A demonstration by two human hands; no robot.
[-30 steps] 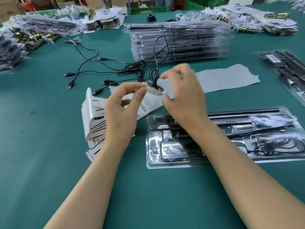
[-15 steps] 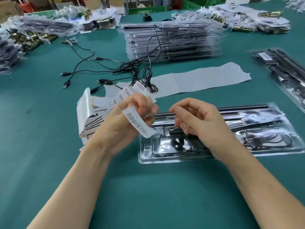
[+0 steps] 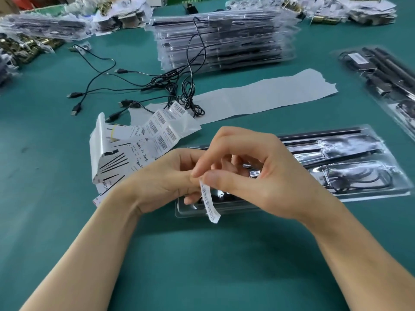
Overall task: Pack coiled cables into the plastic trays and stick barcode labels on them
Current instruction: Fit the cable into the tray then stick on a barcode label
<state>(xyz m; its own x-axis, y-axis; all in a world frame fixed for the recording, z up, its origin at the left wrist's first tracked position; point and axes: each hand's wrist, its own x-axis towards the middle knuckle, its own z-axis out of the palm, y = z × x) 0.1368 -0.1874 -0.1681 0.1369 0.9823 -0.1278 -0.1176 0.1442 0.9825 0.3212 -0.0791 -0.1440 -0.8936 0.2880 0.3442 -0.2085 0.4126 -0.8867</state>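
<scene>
Near edge of the counter (image 3: 202, 277): both forearms come in, hands meeting over the near-left corner of the plastic tray (image 3: 350, 198). The barcode label (image 3: 210, 203) is now off its sheet and hangs free, pinched at its top end. Right hand (image 3: 258, 182): thumb and forefinger closed on the label's upper end, other fingers loosely curled. Left hand (image 3: 166, 182): fingers curled tight against the same spot; I cannot tell whether it grips the label too or only steadies it. A second ago both hands were up at the label sheet (image 3: 157, 129); half a second ago the left alone carried the label. So it has passed toward the right hand (peel done, by my reading), and sticking it on the tray is the step left.

The tray holds a coiled cable (image 3: 359, 180) at its right end.

Farther in, loose cables (image 3: 134, 86) sprawl mid-counter beside a strip of backing paper (image 3: 258, 97). Toward the far edge, a stack of packed trays (image 3: 224, 41).
</scene>
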